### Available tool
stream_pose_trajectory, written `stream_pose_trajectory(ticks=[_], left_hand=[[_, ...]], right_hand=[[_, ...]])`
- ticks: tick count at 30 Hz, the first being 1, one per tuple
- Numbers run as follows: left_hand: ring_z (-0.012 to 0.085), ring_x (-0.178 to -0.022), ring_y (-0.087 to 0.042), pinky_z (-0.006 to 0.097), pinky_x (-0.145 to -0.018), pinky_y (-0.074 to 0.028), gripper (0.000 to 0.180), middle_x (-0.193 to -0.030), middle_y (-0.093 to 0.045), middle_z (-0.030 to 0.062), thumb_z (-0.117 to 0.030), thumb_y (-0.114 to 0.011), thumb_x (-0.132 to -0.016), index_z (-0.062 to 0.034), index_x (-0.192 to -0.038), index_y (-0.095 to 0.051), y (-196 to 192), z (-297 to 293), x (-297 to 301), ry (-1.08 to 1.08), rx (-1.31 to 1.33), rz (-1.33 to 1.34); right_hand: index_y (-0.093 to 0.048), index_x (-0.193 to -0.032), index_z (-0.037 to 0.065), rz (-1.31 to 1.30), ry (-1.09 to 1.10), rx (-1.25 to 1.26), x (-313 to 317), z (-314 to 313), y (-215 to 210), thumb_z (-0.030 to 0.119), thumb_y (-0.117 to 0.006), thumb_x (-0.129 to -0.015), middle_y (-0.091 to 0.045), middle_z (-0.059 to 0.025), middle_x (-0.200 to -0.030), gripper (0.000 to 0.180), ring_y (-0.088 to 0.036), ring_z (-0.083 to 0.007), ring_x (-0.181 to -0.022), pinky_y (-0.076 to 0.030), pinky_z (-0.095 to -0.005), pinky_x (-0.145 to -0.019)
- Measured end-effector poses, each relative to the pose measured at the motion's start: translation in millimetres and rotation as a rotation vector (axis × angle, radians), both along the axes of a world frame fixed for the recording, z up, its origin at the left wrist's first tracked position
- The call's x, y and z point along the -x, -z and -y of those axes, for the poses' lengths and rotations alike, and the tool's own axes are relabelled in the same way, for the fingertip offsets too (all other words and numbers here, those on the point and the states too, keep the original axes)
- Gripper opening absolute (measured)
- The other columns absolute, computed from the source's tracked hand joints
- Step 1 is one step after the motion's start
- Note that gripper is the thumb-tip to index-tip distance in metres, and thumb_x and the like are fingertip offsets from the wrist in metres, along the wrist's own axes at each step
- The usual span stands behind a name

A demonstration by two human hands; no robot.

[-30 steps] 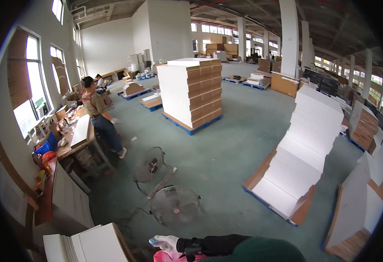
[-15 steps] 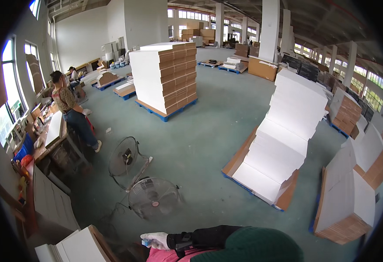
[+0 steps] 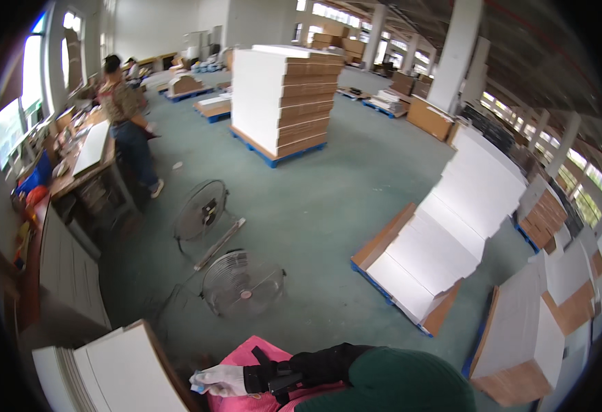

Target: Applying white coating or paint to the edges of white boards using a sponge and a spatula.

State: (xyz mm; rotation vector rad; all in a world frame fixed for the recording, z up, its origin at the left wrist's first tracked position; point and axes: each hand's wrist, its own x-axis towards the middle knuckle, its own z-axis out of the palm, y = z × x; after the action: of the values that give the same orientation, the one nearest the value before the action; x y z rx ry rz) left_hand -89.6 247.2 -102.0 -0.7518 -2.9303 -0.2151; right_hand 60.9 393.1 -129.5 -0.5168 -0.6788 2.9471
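My right hand (image 3: 220, 380), in a white glove, reaches across my front from the right at the lower edge. Its fingers are closed on a small light-blue object (image 3: 196, 386), mostly covered by the glove, so its kind does not show. A pink apron (image 3: 249, 353) lies beneath the wrist, which has a dark device (image 3: 284, 381) strapped on it. Close to the fingertips, on the left, is a stack of white panels (image 3: 126, 367) with a brown edge. My left hand is out of sight.
Two round floor fans (image 3: 244, 292) (image 3: 205, 209) stand ahead. White boards lean in a stepped pile on a pallet (image 3: 445, 233) to the right, with another pile (image 3: 517, 343) beyond. A tall carton stack (image 3: 280, 103) stands farther off. Someone (image 3: 126, 117) is beside a workbench (image 3: 81, 175) at left.
My view has tilted down and shifted. My right hand, still closed on the small blue object, is now farther left, nearer the white panels, and more of the pink apron shows.
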Motion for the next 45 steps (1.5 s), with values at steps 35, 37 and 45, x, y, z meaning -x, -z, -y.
stream_pose_trajectory(ticks=[35, 37, 45], left_hand=[[0.0366, -0.149, -0.020, 0.048, -0.123, -0.011, 0.074, -0.156, -0.027, 0.0279, -0.048, -0.043, -0.098, 0.0063, -0.147, -0.033, 17.0, -119.6, 251.7, -0.112, -0.076, -0.095], [0.0364, -0.146, -0.028, 0.048, -0.122, -0.016, 0.068, -0.152, -0.034, 0.0263, -0.045, -0.046, -0.096, 0.0042, -0.142, -0.040, 8.7, -144.2, 248.2, 0.042, -0.131, -0.027], [0.0276, -0.102, -0.069, 0.035, -0.090, -0.055, 0.022, -0.109, -0.070, 0.0160, -0.012, -0.055, -0.097, -0.0018, -0.110, -0.069, -25.3, -116.6, 139.9, 0.198, -0.957, 0.329]], right_hand=[[-0.055, -0.117, 0.002, -0.389, -0.898, 0.586, 262.4, -98.8, -45.6, 0.045, -0.051, -0.098, -0.051, -0.0203, -0.128, 0.047, -0.062, -0.0324, -0.108, -0.046, -0.0448, -0.096], [-0.056, -0.110, 0.004, -0.383, -0.888, 0.435, 272.4, -123.0, -67.9, 0.051, -0.051, -0.096, -0.053, -0.0142, -0.116, 0.049, -0.059, -0.0241, -0.095, -0.045, -0.0405, -0.086], [-0.055, -0.127, -0.003, -0.287, -0.386, -0.811, 414.4, -212.2, -53.0, 0.021, -0.056, -0.100, -0.065, -0.0112, -0.109, 0.036, -0.064, -0.0160, -0.092, -0.054, -0.0311, -0.079]])
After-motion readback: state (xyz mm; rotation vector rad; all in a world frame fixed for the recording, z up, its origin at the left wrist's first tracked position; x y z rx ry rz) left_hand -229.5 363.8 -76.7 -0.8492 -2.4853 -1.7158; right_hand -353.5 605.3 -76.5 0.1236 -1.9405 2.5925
